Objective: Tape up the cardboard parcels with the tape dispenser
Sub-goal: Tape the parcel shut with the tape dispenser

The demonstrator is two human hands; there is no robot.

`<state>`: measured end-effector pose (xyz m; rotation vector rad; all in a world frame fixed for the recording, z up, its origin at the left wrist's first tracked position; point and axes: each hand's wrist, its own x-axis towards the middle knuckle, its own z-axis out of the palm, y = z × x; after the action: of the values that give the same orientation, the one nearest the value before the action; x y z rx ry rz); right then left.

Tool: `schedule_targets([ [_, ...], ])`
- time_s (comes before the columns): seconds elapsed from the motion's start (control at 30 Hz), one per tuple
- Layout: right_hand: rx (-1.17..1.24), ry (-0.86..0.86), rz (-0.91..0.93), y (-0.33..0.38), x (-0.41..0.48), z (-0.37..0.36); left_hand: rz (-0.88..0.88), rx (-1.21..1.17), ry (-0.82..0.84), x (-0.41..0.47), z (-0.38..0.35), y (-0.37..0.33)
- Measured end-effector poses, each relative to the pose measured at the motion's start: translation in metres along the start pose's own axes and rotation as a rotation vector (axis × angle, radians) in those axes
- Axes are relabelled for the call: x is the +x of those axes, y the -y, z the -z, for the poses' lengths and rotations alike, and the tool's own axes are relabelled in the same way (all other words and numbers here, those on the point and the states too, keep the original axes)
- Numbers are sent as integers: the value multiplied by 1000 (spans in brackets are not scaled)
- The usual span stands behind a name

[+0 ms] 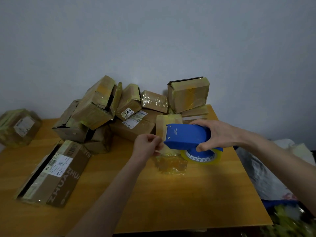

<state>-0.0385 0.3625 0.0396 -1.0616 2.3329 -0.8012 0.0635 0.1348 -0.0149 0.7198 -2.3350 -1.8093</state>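
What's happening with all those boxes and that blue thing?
A person is about to start taping. The right hand grips the blue tape dispenser above the wooden table, while the left hand pinches the tape end at its front. Cardboard parcels are piled at the back, and a long box lies on the left.

A wooden table (171,202) stands against a plain grey wall (153,40). Off its right edge lies a crumpled grey bag (263,178), and below that something yellow-green (287,223), too blurred to name.
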Motion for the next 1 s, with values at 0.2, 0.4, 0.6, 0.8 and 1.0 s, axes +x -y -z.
schedule_targets([
  [0.2,6,55,-106,-30,-23,10,25,19,-94,-9,25,31],
  [0.4,-4,84,-157,-46,-36,17,51,31,-136,-5,25,44],
  [0.6,-120,102,-191,-52,-30,15,45,87,-149,-1,15,49],
  [0.8,-188,144,-257,-60,-21,6,58,156,-166,3,9,59],
  [1.0,-257,241,-313,-68,-5,-6,61,289,-156,10,-5,73],
])
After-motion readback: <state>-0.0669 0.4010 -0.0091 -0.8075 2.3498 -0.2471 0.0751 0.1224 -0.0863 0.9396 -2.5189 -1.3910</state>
